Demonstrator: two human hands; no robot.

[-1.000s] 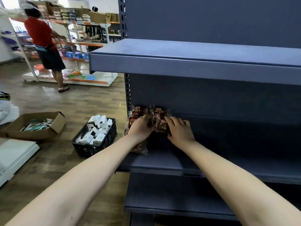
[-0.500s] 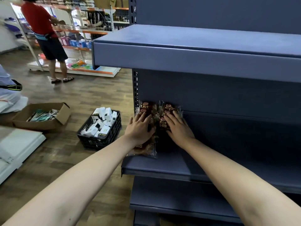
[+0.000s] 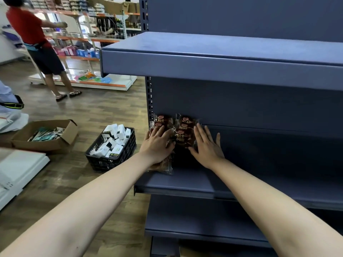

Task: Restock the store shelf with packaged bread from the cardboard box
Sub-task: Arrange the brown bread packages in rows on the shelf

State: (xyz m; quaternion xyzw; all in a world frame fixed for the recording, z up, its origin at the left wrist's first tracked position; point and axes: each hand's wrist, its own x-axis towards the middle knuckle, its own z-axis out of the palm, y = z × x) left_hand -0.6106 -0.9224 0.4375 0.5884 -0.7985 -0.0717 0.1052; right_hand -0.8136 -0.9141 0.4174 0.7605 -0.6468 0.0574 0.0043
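Observation:
Several brown bread packs with red labels stand in two small stacks at the left end of the blue middle shelf point(image 3: 241, 184). My left hand point(image 3: 157, 143) lies flat with straight fingers on the left stack point(image 3: 162, 120). My right hand point(image 3: 207, 145) has its fingers spread beside the right stack point(image 3: 185, 134), the thumb touching its lower edge. A loose pack point(image 3: 163, 166) lies under my left wrist at the shelf's front. The cardboard box holding bread is out of sight.
A black crate point(image 3: 111, 147) of white boxes sits on the wooden floor left of the shelf. Beside it is an open cardboard box point(image 3: 46, 136) of small items. A person in a red shirt point(image 3: 37, 45) stands at far shelving. The upper blue shelf point(image 3: 222, 60) overhangs.
Both hands have opened out and flattened against the stacks, having been curled around packs a second ago. The right hand slid to the right side of its stack. The camera drew nearer.

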